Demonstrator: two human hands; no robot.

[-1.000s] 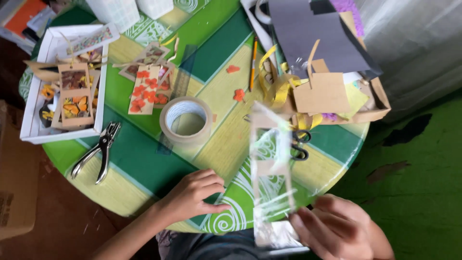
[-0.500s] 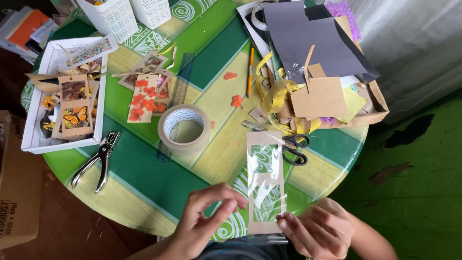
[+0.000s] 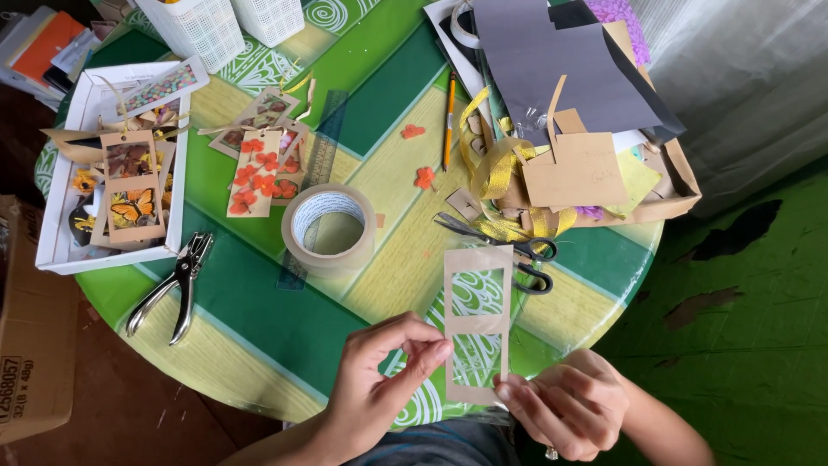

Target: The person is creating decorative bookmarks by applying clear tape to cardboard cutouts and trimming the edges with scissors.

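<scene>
Two hands are holding a tan cardboard strip with two windows (image 3: 477,324) upright, long axis pointing away; right hand (image 3: 569,406) fingers are pinching its bottom end; left hand (image 3: 379,380) fingers are touching its left edge.

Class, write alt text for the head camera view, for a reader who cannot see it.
Two bare hands, left hand and right hand, hold a tan card frame with two window cut-outs above a round green-and-yellow patterned table. On the table lie a roll of clear tape, black-handled scissors and a metal hole punch.
</scene>
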